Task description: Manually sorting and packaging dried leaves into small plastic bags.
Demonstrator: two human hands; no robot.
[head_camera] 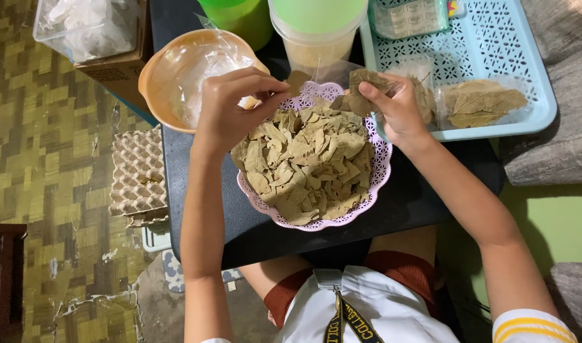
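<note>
Head view, leaves: a heap of dried bay leaves (307, 162) is held in a pink lace-edged basket (381, 166) at the frame's centre, on a black table (240, 222).
Done: 1 filled clear packet of leaves (481, 101) is seen in the light blue tray (522, 60), upper right.
Left: most leaves are judged still unpacked.
Left hand (231, 108): raised over the basket's upper left edge, fingertips pinched on a thin clear bag (291, 81).
Right hand (399, 111): raised at the upper right, fingers pinched on several leaves (364, 86).
Nearby: an orange bowl (152, 73) of clear bags, upper left.
</note>
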